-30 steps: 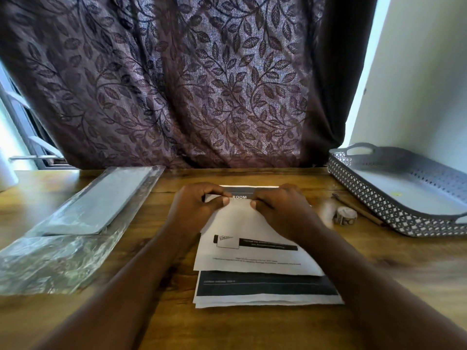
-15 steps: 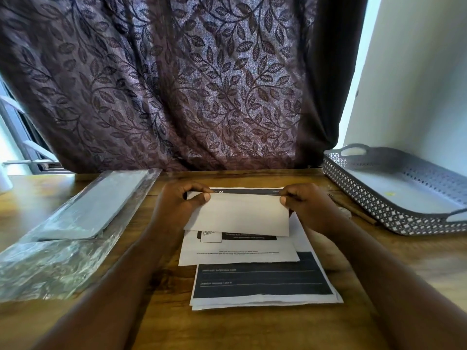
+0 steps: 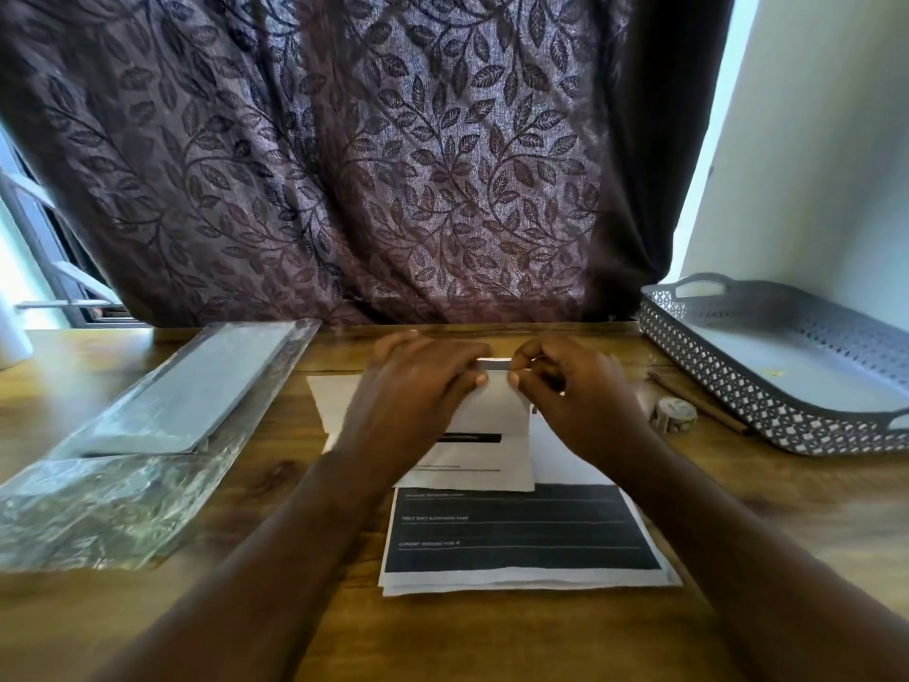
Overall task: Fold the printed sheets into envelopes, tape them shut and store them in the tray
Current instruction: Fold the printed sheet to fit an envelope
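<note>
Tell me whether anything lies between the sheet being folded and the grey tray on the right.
Yes. A tape roll and a thin brown stick lie on the table between the sheet and the tray, just before the tray's wall. Both are low, so a lifted sheet should probably pass over them.

Tape roll (image 3: pixel 674 414) and pencil (image 3: pixel 715 412) lie between sheets (image 3: pixel 521 534) and tray (image 3: pixel 723 386).

left hand (image 3: pixel 418 388), right hand (image 3: pixel 583 401), fingers curled, pinching
</note>
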Motion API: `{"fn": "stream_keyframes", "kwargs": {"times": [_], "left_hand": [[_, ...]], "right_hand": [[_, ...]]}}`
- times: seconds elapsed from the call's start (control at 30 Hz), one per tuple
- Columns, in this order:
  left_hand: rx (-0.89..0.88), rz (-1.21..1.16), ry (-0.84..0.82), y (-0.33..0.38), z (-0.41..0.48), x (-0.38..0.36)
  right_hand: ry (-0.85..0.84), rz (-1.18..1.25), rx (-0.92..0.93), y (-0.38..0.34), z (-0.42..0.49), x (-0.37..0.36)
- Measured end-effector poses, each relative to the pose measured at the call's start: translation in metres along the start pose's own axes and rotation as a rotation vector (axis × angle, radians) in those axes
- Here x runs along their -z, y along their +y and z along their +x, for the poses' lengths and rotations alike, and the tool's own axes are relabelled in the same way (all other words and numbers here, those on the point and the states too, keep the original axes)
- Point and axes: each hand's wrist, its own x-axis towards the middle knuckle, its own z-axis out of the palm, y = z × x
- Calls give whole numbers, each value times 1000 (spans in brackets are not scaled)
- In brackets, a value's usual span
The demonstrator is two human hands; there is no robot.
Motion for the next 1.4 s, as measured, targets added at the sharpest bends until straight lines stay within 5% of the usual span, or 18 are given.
{"fn": "stream_keyframes", "kwargs": {"times": [0.73,1.07,1.33,1.4], "left_hand": [[160,6,104,-51,-10,10],[420,-202,113,-60,-16,9],[533,-412,148,-56,-15,10],[601,-610,159,-52,-12,11]], "right_hand": [[61,21,-110,45,5,12],[118,73,-229,61,5,20],[128,352,-409,58,4,24],[133,382,-422,57,3,24]]}}
